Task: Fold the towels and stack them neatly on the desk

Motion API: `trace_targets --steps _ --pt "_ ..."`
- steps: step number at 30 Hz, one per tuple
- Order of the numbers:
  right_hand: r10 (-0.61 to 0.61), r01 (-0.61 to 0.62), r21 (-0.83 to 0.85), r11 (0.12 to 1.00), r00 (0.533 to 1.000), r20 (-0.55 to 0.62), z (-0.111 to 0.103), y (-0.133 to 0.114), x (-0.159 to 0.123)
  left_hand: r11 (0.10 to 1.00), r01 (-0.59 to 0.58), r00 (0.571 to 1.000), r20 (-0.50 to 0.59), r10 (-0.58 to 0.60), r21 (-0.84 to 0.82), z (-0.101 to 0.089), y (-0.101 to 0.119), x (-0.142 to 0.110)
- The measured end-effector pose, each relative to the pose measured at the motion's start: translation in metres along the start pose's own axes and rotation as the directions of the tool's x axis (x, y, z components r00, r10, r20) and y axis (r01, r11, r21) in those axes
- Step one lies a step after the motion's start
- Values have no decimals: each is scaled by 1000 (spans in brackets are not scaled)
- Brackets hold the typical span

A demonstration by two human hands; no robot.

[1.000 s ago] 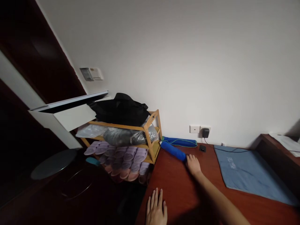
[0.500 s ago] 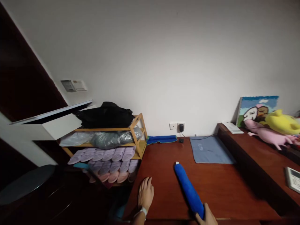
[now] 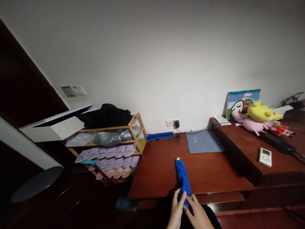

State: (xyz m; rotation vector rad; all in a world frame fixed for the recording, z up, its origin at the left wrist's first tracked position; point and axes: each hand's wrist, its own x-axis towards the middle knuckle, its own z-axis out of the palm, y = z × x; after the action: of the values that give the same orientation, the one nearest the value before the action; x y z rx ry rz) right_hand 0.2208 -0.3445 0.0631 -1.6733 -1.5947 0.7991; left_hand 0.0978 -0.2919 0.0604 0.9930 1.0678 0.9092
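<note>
A long, padded-looking roll of blue cloth with a small white tag at its far tip extends over the front edge of the reddish-brown desk. Its near end is gripped by both of my hands. My left hand holds it from the left, fingers and thumb bent around it. From the other side, my right hand closes on the same end, its thumb near the left one. The roll bends slightly along its length. Part of the near end is hidden by my fingers.
A folded blue cloth and a grey-blue cloth lie along the wall. On the left stands a wooden rack of slippers. Plush toys and a white remote-like device rest on the right-hand desk.
My left hand has left the desk's left side and joined my right hand on the blue roll. The roll has come nearer and bent a little. The view has shifted right.
</note>
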Motion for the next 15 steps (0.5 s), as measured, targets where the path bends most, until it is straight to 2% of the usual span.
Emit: trace_targets --steps 2,4,7,11,15 --pt "-21 22 88 996 1000 -10 -7 -10 -5 999 44 999 -28 -45 -31 -9 8 -4" --pt "-24 30 153 988 999 -41 -11 -16 -7 992 94 987 -122 -103 -83 -13 11 -6" --pt "-18 51 295 954 993 -114 -13 -14 -6 955 120 953 -237 -187 -270 -14 12 -4" --pt "98 -5 505 863 983 -157 -14 -3 -3 843 86 950 -211 -230 -532 -10 26 -2" --pt "133 -66 490 869 986 -103 -18 0 -2 810 84 964 -159 -214 -581 0 41 -10"
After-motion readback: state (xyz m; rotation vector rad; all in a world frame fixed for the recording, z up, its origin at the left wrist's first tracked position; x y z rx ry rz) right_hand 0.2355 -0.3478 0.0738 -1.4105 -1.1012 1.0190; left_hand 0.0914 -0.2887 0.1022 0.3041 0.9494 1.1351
